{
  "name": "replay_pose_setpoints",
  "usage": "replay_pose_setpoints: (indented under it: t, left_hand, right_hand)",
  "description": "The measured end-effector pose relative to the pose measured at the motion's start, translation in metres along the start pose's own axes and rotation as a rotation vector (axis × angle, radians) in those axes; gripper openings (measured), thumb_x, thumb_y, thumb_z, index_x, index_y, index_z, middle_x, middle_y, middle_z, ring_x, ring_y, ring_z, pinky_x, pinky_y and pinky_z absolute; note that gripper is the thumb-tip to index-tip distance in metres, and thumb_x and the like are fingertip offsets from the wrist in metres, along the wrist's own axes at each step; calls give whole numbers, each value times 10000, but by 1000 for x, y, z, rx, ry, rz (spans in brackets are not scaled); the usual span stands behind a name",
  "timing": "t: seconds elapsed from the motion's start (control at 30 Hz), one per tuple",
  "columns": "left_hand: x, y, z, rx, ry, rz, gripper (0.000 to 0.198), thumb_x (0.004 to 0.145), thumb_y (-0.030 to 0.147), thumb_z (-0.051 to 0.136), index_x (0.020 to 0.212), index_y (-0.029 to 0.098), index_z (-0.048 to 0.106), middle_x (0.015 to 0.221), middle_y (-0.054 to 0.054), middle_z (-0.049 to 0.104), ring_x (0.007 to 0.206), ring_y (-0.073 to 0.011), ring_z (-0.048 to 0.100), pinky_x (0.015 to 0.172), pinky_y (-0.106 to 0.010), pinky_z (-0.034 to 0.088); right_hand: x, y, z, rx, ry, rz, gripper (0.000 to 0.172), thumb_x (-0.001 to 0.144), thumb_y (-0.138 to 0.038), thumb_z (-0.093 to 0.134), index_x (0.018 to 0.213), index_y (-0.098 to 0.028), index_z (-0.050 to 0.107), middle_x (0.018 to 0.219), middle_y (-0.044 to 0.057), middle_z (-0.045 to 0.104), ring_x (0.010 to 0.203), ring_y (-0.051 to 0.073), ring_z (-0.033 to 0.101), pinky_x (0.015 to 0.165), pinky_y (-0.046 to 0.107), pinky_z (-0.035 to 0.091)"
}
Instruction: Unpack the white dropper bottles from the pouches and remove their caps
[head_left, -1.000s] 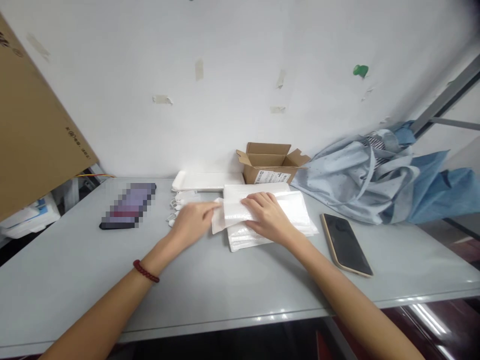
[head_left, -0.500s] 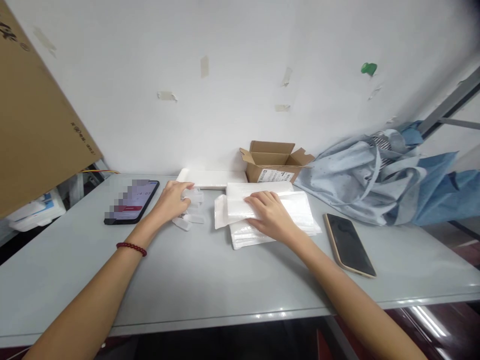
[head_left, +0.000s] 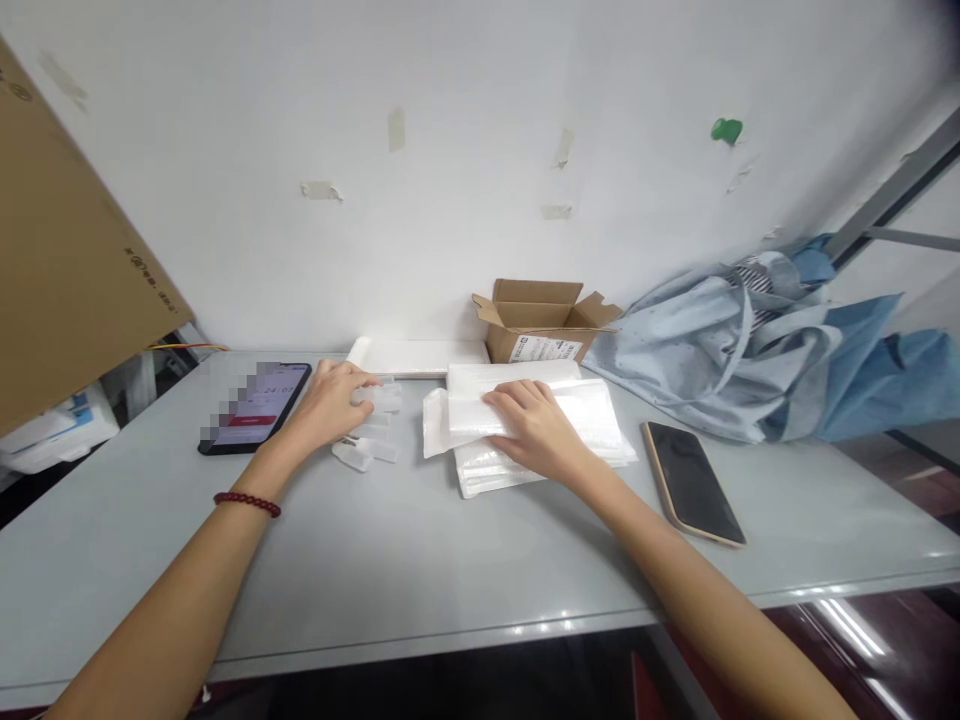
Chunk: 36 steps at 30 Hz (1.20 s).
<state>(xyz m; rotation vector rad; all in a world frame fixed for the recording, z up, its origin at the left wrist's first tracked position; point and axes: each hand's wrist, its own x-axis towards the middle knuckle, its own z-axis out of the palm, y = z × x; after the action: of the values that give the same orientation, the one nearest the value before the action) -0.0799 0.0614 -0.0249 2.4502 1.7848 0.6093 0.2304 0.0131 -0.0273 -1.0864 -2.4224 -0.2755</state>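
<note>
My left hand [head_left: 330,405] reaches over a small cluster of clear plastic pieces [head_left: 371,435] on the grey table [head_left: 420,560]; its fingers curl around one of them near the top of the cluster. My right hand [head_left: 536,430] lies flat, fingers together, pressing down on a stack of white plastic bags [head_left: 592,425] in the middle of the table. The top bag's left end sticks out past the stack. A red bead bracelet sits on my left wrist.
A phone with a lit screen [head_left: 255,408] lies left of my left hand. A dark phone [head_left: 694,482] lies right of the bags. Behind stand a white tray [head_left: 416,357], an open cardboard box [head_left: 544,322], blue cloth bags [head_left: 757,345] and a large cardboard sheet [head_left: 67,260].
My left hand left the edge of the top bag and moved left onto the clear plastic pieces. My right hand stayed pressed on the bag stack.
</note>
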Motion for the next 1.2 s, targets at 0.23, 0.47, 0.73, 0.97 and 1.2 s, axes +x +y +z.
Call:
replay_pose_setpoints:
  t: [0.23, 0.47, 0.73, 0.97, 1.2]
  left_hand:
    - [-4, 12, -20, -191, 261, 0, 229, 750, 324, 593, 941, 220, 664, 961, -54, 632, 891, -239, 508, 780, -350, 430]
    - [-15, 54, -40, -1098, 361, -113, 290, 687, 295, 760, 953, 211, 681, 728, 24, 550, 596, -98, 492, 593, -251, 425]
    - [-23, 87, -16, -1103, 127, -151, 292, 645, 299, 792, 891, 180, 688, 917, -45, 681, 853, -186, 628, 783, -320, 519]
    - [-24, 82, -12, -711, 140, -144, 354, 681, 443, 739, 956, 221, 741, 903, -43, 706, 696, -166, 600, 686, -320, 502]
    - [-21, 64, -16, -520, 122, -34, 282, 703, 417, 722, 914, 232, 750, 922, -38, 711, 704, -161, 594, 698, -320, 504]
  right_hand:
    - [0, 3, -1, 63, 68, 18, 366, 807, -256, 616, 1154, -177, 533, 1096, 129, 596, 1019, 285, 521, 874, 434, 385]
    - [1, 12, -6, 155, 254, 88, 374, 803, -267, 611, 1159, -197, 519, 1124, 109, 596, 1050, 276, 525, 905, 427, 387]
    - [1, 10, -3, 161, 247, 96, 377, 784, -249, 621, 1142, -194, 515, 1119, 102, 592, 1042, 271, 516, 906, 429, 381]
    - [1, 8, -5, 145, 247, 116, 375, 777, -247, 612, 1136, -200, 513, 1117, 102, 589, 1040, 276, 515, 903, 427, 369]
    - [1, 8, -4, 81, 243, 133, 393, 749, -222, 619, 1127, -186, 515, 1122, 112, 588, 1029, 283, 509, 884, 418, 363]
